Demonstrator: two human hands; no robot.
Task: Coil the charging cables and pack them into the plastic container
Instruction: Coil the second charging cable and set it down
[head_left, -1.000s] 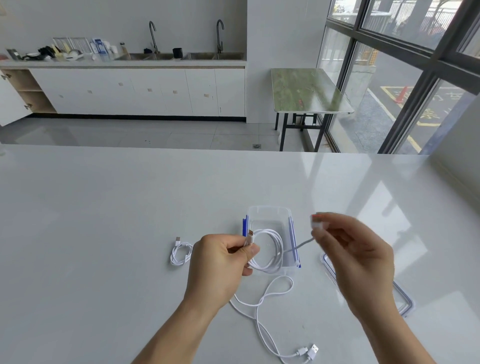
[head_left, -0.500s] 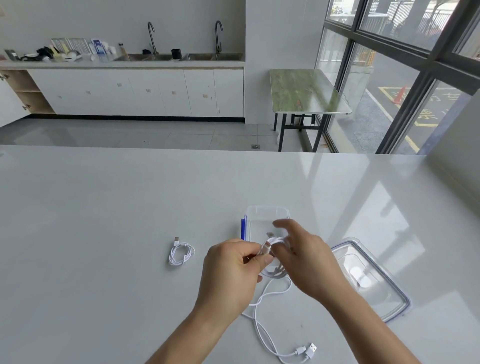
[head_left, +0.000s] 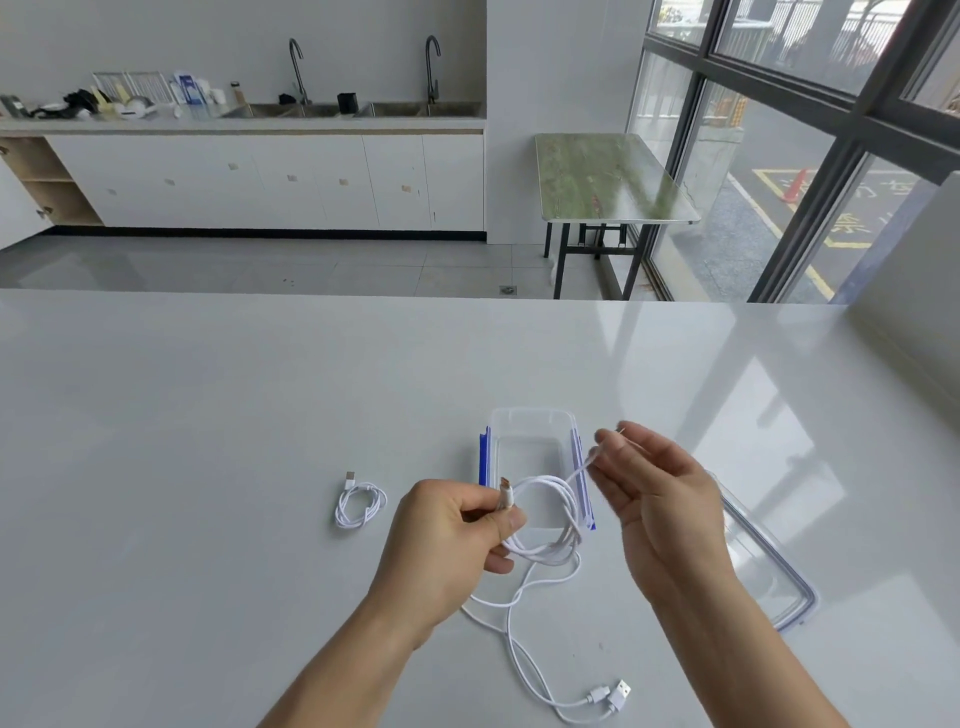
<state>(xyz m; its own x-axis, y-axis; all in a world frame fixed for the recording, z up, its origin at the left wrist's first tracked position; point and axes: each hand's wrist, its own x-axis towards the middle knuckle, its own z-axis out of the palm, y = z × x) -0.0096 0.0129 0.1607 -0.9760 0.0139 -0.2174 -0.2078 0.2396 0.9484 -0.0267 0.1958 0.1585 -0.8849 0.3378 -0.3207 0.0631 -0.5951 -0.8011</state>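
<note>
You're in a kitchen/pantry rm: long counter (head_left: 156, 124) w/ two sinks (head_left: 426, 109) & tall taps (head_left: 296, 67), white cabinets (head_left: 291, 182) below, folding table (head_left: 608, 176) by big windows (head_left: 779, 130).

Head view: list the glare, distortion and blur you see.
Head view: daylight through the window mirrors as pale patches on the glossy table, right side; head view, the wide lens makes the window bars lean; head view, the right hand and the cable strand it pinches look slightly smeared, the rest sharp.
</note>
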